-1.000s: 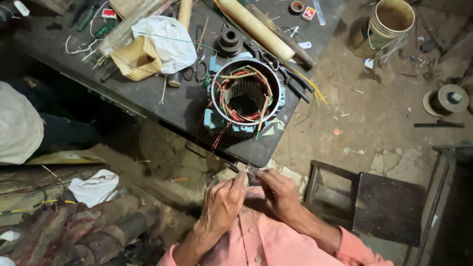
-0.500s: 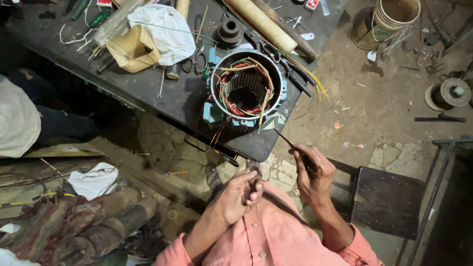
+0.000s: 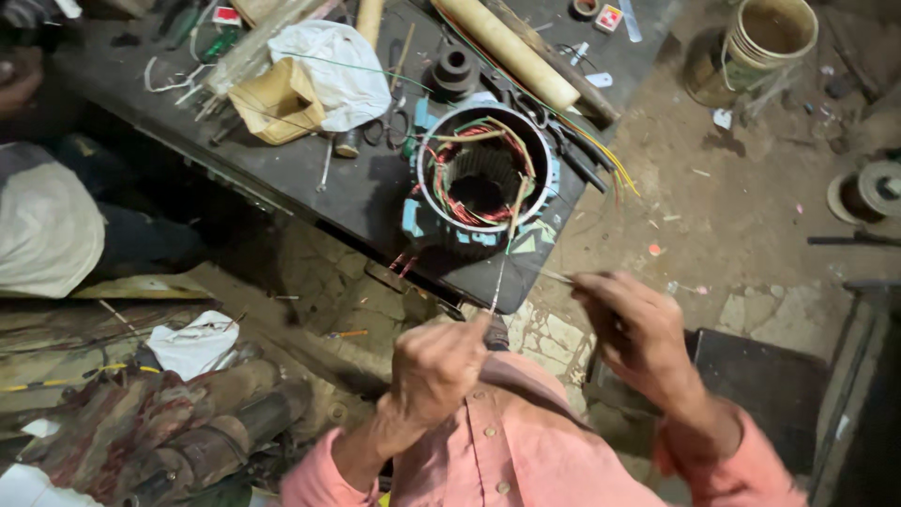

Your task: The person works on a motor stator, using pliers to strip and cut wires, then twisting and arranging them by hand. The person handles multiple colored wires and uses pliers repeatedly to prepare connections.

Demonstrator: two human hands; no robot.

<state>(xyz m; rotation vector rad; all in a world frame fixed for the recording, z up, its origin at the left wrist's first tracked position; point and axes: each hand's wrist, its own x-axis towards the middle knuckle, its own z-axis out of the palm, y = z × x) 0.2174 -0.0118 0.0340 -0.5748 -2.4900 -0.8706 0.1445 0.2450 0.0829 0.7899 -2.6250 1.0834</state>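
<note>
A round motor stator [image 3: 481,178] with red, green and yellow windings sits at the near corner of a dark workbench [image 3: 328,188]. A thin wire lead [image 3: 507,239] runs from the stator down to my left hand [image 3: 436,366], which pinches its end in front of my chest. My right hand [image 3: 638,329] is raised to the right, closed on a thin metal tool [image 3: 558,276] whose tip points left toward the wire. Both hands are below the bench edge, apart from each other.
The bench carries a wooden roller [image 3: 507,52], a white cloth [image 3: 328,56], a brown paper piece [image 3: 277,99], scissors [image 3: 389,127] and small tools. A bucket [image 3: 765,42] stands on the dirt floor at upper right. A dark stool [image 3: 751,376] is at my right, old motor parts [image 3: 188,432] lower left.
My hands have drawn apart: the right one moved up and right with the tool, and the left one keeps the wire, which is now pulled taut from the stator.
</note>
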